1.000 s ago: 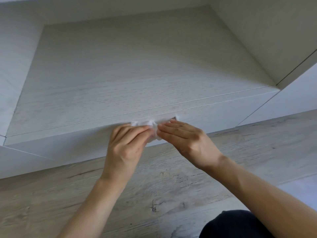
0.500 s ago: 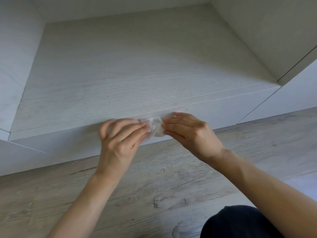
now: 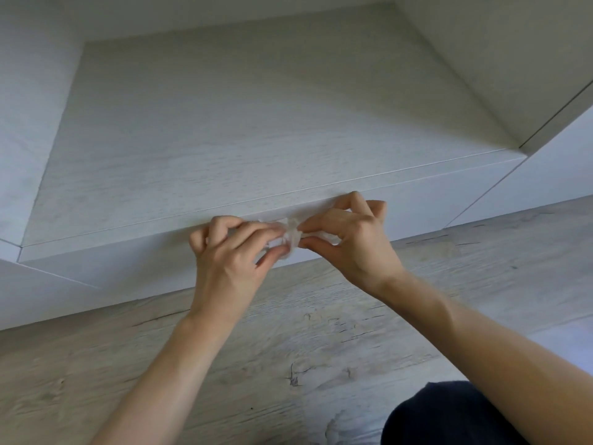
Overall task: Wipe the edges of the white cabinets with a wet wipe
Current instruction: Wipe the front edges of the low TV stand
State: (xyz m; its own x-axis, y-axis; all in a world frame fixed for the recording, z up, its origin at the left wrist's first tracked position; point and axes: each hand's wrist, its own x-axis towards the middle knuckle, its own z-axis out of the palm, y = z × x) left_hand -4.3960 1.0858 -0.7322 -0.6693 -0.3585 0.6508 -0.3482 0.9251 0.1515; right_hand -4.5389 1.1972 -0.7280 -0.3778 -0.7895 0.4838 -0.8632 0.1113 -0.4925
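Note:
A crumpled white wet wipe (image 3: 288,236) is held between both hands just in front of the front edge of the low white cabinet (image 3: 134,242). My left hand (image 3: 231,255) pinches the wipe's left side with thumb and fingers. My right hand (image 3: 349,239) pinches its right side, with the other fingers curled above. Much of the wipe is hidden behind the fingers. I cannot tell whether the wipe touches the cabinet's edge.
The cabinet's wide wood-grain top (image 3: 224,123) runs back into a white niche, with a white side panel (image 3: 513,59) on the right. Grey wood-look floor (image 3: 288,348) lies below. A dark-clothed knee (image 3: 433,415) shows at bottom right.
Both hands went from pressing the wipe flat with straight fingers to pinching and bunching it between them. The hands spread slightly and the wipe came a little off the edge.

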